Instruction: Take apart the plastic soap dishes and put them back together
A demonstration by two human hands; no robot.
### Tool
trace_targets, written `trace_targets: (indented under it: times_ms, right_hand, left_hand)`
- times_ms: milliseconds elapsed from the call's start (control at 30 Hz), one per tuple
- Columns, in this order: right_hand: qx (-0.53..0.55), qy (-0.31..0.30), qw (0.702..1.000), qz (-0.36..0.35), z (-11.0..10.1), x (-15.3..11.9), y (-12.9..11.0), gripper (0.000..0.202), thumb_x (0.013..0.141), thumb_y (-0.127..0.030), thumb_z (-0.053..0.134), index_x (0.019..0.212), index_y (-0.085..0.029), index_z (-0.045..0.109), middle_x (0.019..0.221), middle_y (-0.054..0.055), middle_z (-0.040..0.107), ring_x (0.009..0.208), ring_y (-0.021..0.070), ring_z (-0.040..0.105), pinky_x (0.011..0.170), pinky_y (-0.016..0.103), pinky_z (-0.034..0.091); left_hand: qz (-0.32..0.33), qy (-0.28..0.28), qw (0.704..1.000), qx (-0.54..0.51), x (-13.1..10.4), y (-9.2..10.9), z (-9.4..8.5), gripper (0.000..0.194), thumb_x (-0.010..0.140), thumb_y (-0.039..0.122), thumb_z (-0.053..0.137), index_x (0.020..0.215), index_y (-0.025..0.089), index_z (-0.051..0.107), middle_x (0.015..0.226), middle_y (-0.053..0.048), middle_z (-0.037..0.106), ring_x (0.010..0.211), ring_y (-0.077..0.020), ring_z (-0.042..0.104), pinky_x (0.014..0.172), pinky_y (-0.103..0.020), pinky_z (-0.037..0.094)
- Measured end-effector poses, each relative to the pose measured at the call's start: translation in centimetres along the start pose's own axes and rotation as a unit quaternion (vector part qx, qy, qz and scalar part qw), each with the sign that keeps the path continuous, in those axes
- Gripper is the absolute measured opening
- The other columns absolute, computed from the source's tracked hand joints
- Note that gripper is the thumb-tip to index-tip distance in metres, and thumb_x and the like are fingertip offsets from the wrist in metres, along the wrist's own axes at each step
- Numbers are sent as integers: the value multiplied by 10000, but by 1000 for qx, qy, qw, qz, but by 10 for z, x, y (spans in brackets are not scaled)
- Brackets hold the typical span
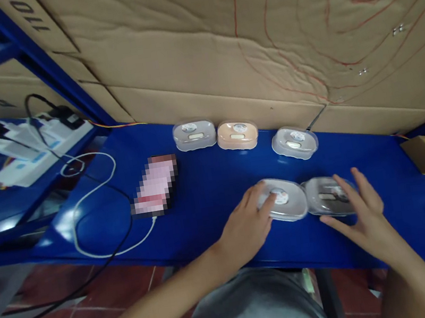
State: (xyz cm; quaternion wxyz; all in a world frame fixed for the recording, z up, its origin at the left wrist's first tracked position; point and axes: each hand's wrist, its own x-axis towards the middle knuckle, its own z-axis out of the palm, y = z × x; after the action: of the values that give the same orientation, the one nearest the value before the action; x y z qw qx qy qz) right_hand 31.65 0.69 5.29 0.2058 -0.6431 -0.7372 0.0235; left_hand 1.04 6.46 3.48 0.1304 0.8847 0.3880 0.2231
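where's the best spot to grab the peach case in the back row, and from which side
I'd come from above and pinch the peach case across its two long sides, thumb on the near one. It lies flat, and its oval shape is narrower that way. The grey case to its left crowds that end.

Workshop-like workspace, blue metal bench (208, 181), cardboard backing (179, 51), power strips (33, 149)

Before me, left box (292, 204) and right box (327, 205) lie flat, end to end, towards the desk's (202, 193) front edge.
I see a round white label (280, 196) on the left box, pale grey, clear-lidded; the right box is darker, also clear-lidded, with a pale oblong piece (327, 196).
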Motion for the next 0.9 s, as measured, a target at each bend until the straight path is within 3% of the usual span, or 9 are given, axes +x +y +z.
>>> trace_targets:
  times_ms: [67,167,233,300,400,500,667,767,900]
  right_hand:
    - [-24,59,998,-20,3,-1,-27,732,1008,-543,642,1651,-340,359,1789,116,182,1612,473,245,1243,759,252]
    - [-20,29,993,-113,16,4,-57,644,1048,-390,623,1642,-355,376,1672,110,454,1513,376,473,1261,664,298]
    - [-34,16,987,-156,25,9,-54,601,1064,-301,596,1629,-336,396,1558,106,595,1409,326,593,1247,609,345]
    - [-54,29,985,-160,29,14,-34,550,1066,-237,574,1596,-314,445,1494,106,654,1342,304,649,1202,558,418]
    - [-98,51,986,-121,25,22,4,476,1062,-250,568,1534,-284,516,1472,119,670,1314,327,667,1147,550,473]
    - [-155,54,984,-74,19,39,22,502,1070,-327,529,1560,-229,479,1537,169,607,1371,384,620,1177,618,427]
    - [-165,5,984,-67,39,88,4,730,1070,-463,501,1684,-167,238,1726,219,332,1579,419,358,1247,631,344]
    - [-146,-4,987,-69,54,110,-12,719,1071,-461,499,1669,-135,268,1677,248,402,1543,436,401,1250,674,295]
    - [-36,-17,991,-131,53,107,-28,570,1044,-475,589,1569,-291,465,1498,143,608,1393,383,554,1213,644,345]
  left_hand:
    - [34,-4,999,-20,14,6,12,537,976,91,565,1497,183,471,1650,-225,410,1477,-361,516,1145,-522,544]
    - [71,-11,996,-49,29,11,20,598,991,95,543,1564,160,386,1696,-246,337,1565,-365,409,1184,-526,514]
    - [77,-16,996,-48,30,10,15,573,1004,114,548,1557,128,400,1690,-267,337,1584,-379,374,1224,-542,469]
    - [64,-23,997,-36,22,6,5,529,1015,144,568,1530,135,450,1681,-266,352,1577,-388,386,1245,-558,441]
    - [27,-16,999,-33,-1,-4,-13,461,1034,220,591,1486,174,511,1671,-237,385,1557,-376,423,1219,-568,474]
    - [-22,12,999,-40,-27,-14,-22,418,1055,243,564,1469,195,535,1665,-213,398,1540,-363,449,1188,-562,512]
    - [-73,49,994,-65,-50,-30,-16,409,1054,233,570,1462,228,533,1627,-177,441,1502,-333,489,1162,-548,541]
    - [-95,55,991,-75,-53,-36,-13,432,1053,247,581,1480,253,514,1622,-171,445,1477,-332,519,1124,-543,573]
    - [-109,57,988,-90,-52,-39,-15,461,1051,248,584,1502,278,493,1618,-156,460,1466,-321,536,1130,-533,568]
